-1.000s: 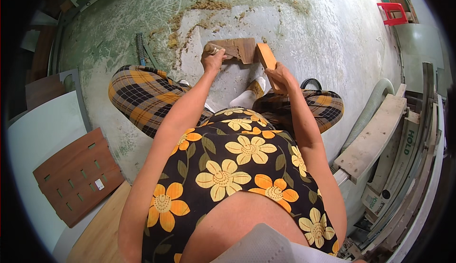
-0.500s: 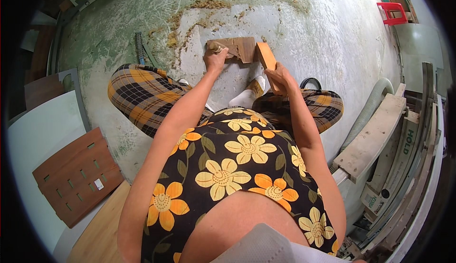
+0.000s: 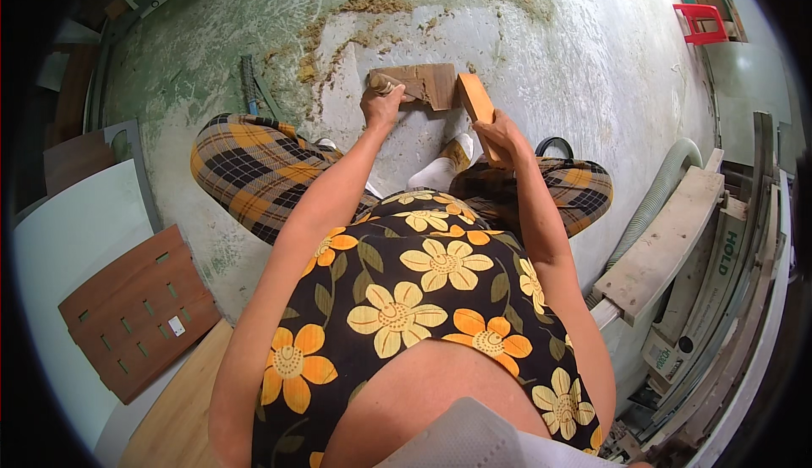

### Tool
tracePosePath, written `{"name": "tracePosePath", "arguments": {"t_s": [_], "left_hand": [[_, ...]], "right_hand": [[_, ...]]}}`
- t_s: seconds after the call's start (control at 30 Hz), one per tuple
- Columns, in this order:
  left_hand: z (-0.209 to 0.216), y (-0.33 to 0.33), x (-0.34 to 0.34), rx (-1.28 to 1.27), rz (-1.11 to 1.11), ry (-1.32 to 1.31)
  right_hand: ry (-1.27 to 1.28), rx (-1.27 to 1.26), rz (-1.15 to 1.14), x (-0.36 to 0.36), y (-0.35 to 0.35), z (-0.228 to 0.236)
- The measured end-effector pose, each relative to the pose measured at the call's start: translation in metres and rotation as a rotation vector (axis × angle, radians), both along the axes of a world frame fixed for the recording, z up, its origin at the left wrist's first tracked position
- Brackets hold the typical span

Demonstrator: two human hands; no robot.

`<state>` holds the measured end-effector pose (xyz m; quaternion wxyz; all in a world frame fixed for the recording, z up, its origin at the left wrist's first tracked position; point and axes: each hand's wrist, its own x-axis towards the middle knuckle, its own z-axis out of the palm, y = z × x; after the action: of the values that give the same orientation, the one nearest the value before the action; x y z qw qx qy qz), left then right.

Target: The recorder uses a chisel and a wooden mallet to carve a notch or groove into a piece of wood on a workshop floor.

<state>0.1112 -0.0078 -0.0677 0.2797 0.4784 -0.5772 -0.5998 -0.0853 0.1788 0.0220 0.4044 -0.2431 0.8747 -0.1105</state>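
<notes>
My left hand (image 3: 381,107) is closed around a short, rounded brown wooden piece (image 3: 381,85) at the left end of a dark brown board (image 3: 433,82). That board lies on the floor ahead of me, its near edge jagged and broken. What the rounded piece belongs to is partly hidden by my fingers. In my right hand (image 3: 505,136) is an orange-brown wooden block (image 3: 476,98), long and tilted. Its far end stands beside the board's right edge; whether the two touch, I cannot tell.
Brown shavings (image 3: 364,3) are scattered on the concrete floor beyond the board. A dark strip (image 3: 248,83) lies left. A black ring-shaped object (image 3: 554,146) sits by my right knee. Long boards (image 3: 660,248) and a grey hose (image 3: 664,189) line the right side; a red stool (image 3: 700,24) stands far right.
The orange-brown block has shifted very slightly to the right in my right hand. My left hand has moved barely leftward, and both hands keep their hold.
</notes>
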Motion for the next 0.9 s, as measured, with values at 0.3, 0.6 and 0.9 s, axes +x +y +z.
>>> {"name": "tracePosePath", "arguments": {"t_s": [0.3, 0.6, 0.9], "left_hand": [[-0.001, 0.002, 0.003, 0.137, 0.027, 0.114], [-0.008, 0.007, 0.000, 0.076, 0.012, 0.101], [0.001, 0.000, -0.004, 0.164, 0.096, 0.073]], "right_hand": [[-0.058, -0.055, -0.018, -0.006, 0.004, -0.004], [-0.058, -0.051, -0.036, -0.013, 0.005, -0.006], [0.036, -0.184, -0.053, -0.024, -0.004, 0.012]]}}
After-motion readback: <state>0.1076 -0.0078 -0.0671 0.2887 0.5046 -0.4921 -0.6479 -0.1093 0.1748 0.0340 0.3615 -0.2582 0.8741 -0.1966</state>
